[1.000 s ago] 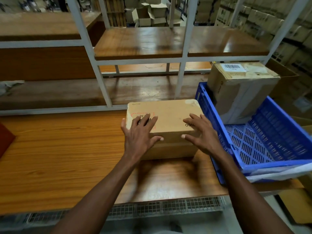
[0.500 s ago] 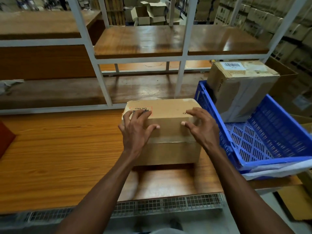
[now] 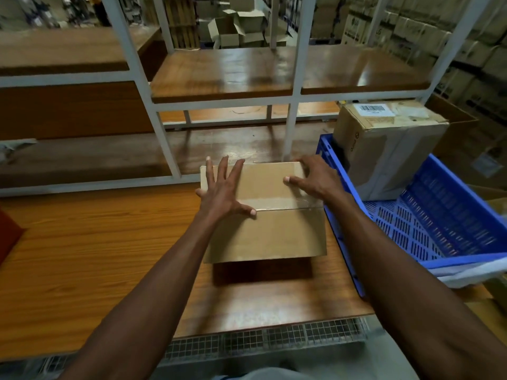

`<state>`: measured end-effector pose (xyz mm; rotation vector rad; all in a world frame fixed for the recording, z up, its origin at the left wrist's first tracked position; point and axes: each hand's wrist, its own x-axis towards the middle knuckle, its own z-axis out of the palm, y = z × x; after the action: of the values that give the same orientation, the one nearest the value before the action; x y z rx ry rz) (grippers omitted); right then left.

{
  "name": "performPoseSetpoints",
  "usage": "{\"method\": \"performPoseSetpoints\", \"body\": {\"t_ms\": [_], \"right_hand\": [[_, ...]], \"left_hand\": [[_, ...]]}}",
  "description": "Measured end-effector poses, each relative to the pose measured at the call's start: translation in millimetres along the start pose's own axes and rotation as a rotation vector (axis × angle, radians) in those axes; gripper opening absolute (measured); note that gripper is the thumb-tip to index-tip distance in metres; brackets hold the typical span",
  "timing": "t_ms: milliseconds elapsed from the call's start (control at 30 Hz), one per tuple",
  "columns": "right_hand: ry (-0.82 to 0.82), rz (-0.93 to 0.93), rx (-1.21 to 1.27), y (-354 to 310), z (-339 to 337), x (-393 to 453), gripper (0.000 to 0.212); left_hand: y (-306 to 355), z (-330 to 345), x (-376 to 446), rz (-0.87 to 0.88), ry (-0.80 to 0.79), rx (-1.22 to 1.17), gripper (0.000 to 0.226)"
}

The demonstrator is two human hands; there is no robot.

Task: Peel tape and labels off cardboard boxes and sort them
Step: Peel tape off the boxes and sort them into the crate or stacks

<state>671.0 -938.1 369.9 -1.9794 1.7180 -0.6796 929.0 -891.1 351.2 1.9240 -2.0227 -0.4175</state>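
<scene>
A brown cardboard box is tilted on the wooden table, its near edge raised above a dark shadow. A strip of clear tape runs along the seam across its upward face. My left hand lies flat on the box's left part with fingers spread straight and the thumb on the tape line. My right hand grips the far right corner, fingers curled over the edge.
A blue slotted crate stands right of the box, touching it, with a second taped box carrying a barcode label. White plastic hangs at the crate's front. A white shelf frame rises behind. A red object lies far left.
The box has rolled toward me, so the face with the taped seam now points up. Both hands moved up to its far part, and the red-marked face has gone out of sight.
</scene>
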Motion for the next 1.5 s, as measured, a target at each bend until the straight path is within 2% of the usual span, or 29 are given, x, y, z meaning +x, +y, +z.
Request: {"method": "performPoseSetpoints", "body": {"t_ms": [267, 433, 567, 667, 800, 900, 1000, 1067, 1167, 1267, 1367, 1500], "right_hand": [[-0.120, 0.024, 0.006, 10.5, 10.8, 13.0, 0.094], [-0.226, 0.094, -0.014, 12.8, 13.2, 16.2, 0.108], [-0.229, 0.158, -0.009, 24.6, 38.5, -2.4, 0.089], [-0.223, 0.159, -0.028, 28.2, 47.4, -9.6, 0.080], [-0.374, 0.128, -0.211, 9.1, 46.1, -4.7, 0.083], [-0.424, 0.129, -0.344, -3.0, 60.0, -5.8, 0.099], [-0.478, 0.064, -0.449, -6.9, 57.2, -2.5, 0.086], [-0.525, 0.045, -0.469, -11.8, 44.8, 4.2, 0.082], [-0.575, 0.084, -0.438, -14.3, 34.0, 14.4, 0.084], [-0.605, 0.105, -0.474, -25.1, 33.2, 16.5, 0.078], [-0.580, 0.096, -0.540, -35.6, 45.2, -1.3, 0.071], [-0.503, 0.069, -0.552, -29.0, 60.4, -29.0, 0.076]], "left_hand": [[-7.5, 0.9, 26.4, -0.009, 0.001, 0.011, 0.139], [-16.8, 4.1, 34.1, -0.014, -0.097, -0.020, 0.137], [-31.1, 27.9, 21.3, -0.100, -0.208, -0.046, 0.129], [-42.4, 41.1, 19.2, -0.097, -0.202, -0.049, 0.127], [-42.0, 41.5, 22.6, -0.070, -0.201, -0.059, 0.122], [-39.7, 44.0, 24.6, -0.077, -0.132, -0.065, 0.111], [-28.9, 40.7, 21.2, -0.026, -0.068, 0.102, 0.089], [-19.3, 35.5, 18.4, 0.014, -0.111, 0.202, 0.081], [-11.2, 32.4, 14.6, 0.027, -0.228, 0.279, 0.089], [-13.4, 29.8, 14.9, 0.026, -0.271, 0.329, 0.096], [-13.3, 28.9, 16.7, 0.010, -0.286, 0.331, 0.098], [-3.5, 28.7, 8.8, -0.020, -0.303, 0.321, 0.089]]}}
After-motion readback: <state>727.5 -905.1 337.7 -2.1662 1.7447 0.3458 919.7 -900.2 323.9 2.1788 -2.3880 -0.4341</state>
